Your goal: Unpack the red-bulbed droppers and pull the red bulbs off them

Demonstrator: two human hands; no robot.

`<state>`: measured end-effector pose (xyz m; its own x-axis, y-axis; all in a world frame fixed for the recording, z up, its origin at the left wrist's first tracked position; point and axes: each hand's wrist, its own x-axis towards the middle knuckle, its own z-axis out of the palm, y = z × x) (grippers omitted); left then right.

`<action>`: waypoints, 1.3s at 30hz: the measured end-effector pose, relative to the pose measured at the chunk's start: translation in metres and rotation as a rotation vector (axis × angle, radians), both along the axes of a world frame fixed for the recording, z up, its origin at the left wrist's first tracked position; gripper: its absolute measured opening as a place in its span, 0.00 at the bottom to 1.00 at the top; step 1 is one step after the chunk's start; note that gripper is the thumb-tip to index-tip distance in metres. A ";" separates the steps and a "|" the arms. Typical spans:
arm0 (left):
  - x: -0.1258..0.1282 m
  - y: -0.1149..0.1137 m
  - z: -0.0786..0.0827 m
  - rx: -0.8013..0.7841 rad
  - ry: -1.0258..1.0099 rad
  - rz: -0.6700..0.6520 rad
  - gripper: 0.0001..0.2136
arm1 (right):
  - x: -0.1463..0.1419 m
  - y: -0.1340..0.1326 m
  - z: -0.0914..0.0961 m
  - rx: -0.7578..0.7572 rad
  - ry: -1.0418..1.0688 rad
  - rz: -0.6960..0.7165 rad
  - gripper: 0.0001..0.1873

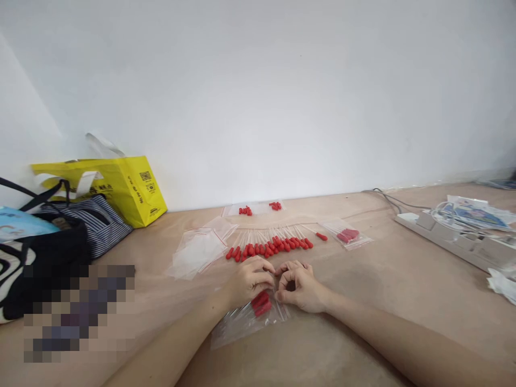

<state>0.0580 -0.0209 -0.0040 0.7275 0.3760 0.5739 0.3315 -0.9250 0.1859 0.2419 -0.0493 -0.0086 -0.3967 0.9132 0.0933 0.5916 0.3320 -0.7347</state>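
A clear zip bag [234, 334] lies in front of me, with several red-bulbed droppers [261, 305] inside. My left hand [253, 279] is closed in a pinch on the bag's right end. Close beside it, my right hand [297, 286] has its thumb and fingers curled together on the same end; the pinched edge is partly hidden. Beyond my hands a row of loose droppers [278, 244] lies with red bulbs toward me and thin clear stems pointing away. One dropper [321, 236] sits slightly apart at the row's right.
Flat zip bags [197, 251] are piled left of the row. A filled bag [349, 235] lies at right, and more bagged droppers [245, 210] lie near the wall. A power strip [443, 236] with cables stands right. A yellow bag [141, 188] and a striped bag [102, 223] stand left.
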 end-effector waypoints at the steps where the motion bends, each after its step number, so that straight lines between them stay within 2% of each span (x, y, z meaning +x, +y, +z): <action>1: 0.001 0.000 0.000 0.001 0.015 0.000 0.09 | 0.000 0.000 0.000 0.001 0.001 0.001 0.07; 5: 0.003 -0.002 0.002 -0.028 0.082 0.023 0.09 | 0.001 0.000 0.001 0.006 -0.029 0.025 0.08; 13: 0.002 -0.004 0.004 -0.098 0.045 0.042 0.09 | 0.009 0.004 0.003 -0.005 -0.091 0.043 0.17; 16: 0.002 -0.005 0.005 -0.115 0.064 0.048 0.08 | 0.008 0.004 0.001 -0.001 -0.092 0.045 0.16; 22: 0.003 -0.005 0.006 -0.165 0.083 0.057 0.07 | 0.003 0.003 0.000 0.005 -0.080 0.062 0.07; 31: 0.001 -0.001 0.002 -0.101 0.049 -0.001 0.08 | 0.003 0.003 0.002 -0.034 -0.012 0.046 0.09; 39: 0.001 -0.002 0.004 -0.108 0.052 0.018 0.08 | 0.003 0.004 0.003 -0.061 -0.037 0.062 0.11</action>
